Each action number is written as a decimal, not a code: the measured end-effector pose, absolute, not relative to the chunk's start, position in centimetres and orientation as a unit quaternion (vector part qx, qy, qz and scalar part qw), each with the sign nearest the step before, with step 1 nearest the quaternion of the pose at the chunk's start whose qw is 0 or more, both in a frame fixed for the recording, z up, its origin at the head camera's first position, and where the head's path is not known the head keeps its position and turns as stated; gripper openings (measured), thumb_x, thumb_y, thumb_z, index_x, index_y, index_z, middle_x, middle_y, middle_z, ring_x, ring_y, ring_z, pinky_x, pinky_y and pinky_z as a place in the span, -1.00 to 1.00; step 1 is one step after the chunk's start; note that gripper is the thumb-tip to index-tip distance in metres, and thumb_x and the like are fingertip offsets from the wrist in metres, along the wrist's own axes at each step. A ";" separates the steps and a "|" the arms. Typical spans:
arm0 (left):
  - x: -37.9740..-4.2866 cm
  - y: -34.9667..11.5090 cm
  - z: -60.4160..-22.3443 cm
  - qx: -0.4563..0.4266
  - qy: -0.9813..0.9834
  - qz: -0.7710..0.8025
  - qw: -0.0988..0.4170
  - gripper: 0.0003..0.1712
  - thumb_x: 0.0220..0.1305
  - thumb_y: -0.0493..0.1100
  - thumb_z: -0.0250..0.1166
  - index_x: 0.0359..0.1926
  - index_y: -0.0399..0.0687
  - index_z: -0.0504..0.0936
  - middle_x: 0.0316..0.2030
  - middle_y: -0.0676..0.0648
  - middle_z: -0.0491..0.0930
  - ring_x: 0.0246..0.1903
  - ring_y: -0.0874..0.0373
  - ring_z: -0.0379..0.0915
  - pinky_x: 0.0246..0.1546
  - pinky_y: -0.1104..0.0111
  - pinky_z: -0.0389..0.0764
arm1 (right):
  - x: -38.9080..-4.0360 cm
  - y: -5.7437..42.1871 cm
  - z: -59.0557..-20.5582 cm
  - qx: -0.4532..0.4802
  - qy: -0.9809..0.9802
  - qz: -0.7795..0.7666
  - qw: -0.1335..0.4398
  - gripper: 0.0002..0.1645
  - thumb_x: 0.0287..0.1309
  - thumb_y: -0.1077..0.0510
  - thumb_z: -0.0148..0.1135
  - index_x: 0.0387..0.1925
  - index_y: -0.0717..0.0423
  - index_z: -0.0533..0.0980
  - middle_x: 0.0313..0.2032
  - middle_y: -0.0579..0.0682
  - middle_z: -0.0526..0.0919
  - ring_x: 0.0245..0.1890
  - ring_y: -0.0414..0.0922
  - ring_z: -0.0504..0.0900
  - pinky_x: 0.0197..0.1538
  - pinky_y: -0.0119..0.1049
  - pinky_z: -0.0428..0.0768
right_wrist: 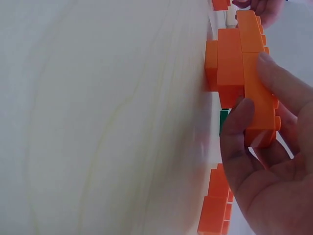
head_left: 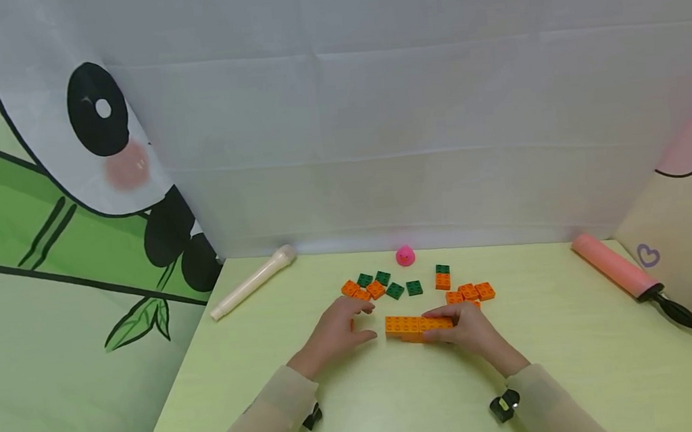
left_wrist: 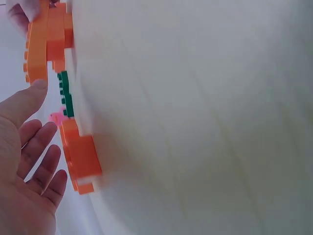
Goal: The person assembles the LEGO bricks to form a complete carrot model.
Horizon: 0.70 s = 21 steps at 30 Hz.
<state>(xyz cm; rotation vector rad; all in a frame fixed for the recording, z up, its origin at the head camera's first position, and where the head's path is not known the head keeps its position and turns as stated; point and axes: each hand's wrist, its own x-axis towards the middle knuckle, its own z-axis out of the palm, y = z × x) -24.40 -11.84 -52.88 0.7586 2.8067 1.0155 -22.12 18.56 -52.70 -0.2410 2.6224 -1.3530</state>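
Table and backdrop: you sit at a pale table (head_left: pixel 392 409) before a white cloth (head_left: pixel 376 139).
Orange block build (head_left: pixel 402 325): mid-table, in front of the scattered bricks; it steps in underneath, so your grip probably keeps it from tipping.
Right hand (head_left: pixel 471 328): thumb and fingers pinch the build's right end, which leaves its left end uncovered.
Left hand (head_left: pixel 335 331): fingers spread, grasping nothing, thumb just beside that left end.
Scattered bricks: green bricks (head_left: pixel 395 291) beyond the build, orange bricks (head_left: pixel 485 291) to either side; your hands partly hide some.
Farther out: pink toy (head_left: pixel 405 256) at the far edge, pale tube (head_left: pixel 253 282) left, pink roller (head_left: pixel 617 266) right, none in your way.
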 end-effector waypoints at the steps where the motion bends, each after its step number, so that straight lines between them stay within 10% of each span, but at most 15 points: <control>1: -24.5 -12.2 -52.9 0.241 0.911 0.332 0.032 -0.49 0.24 -0.07 0.57 0.17 -0.10 0.69 0.05 0.03 0.64 0.03 0.06 0.49 0.10 0.14 0.59 | -22.1 18.6 -52.7 -0.080 0.882 -0.455 0.090 -0.56 0.03 -0.01 0.66 -0.02 -0.02 0.79 -0.06 -0.07 0.77 -0.18 -0.13 0.58 -0.14 -0.26 0.58; 21: -24.7 -16.4 -55.0 0.206 0.927 0.313 0.031 -0.55 0.23 -0.09 0.58 0.12 -0.02 0.71 0.04 0.05 0.65 0.01 0.13 0.49 0.13 0.15 0.57 | -22.3 18.7 -53.0 -0.078 0.881 -0.457 0.094 -0.56 0.03 -0.02 0.66 -0.03 -0.04 0.79 -0.07 -0.10 0.77 -0.19 -0.14 0.58 -0.16 -0.31 0.58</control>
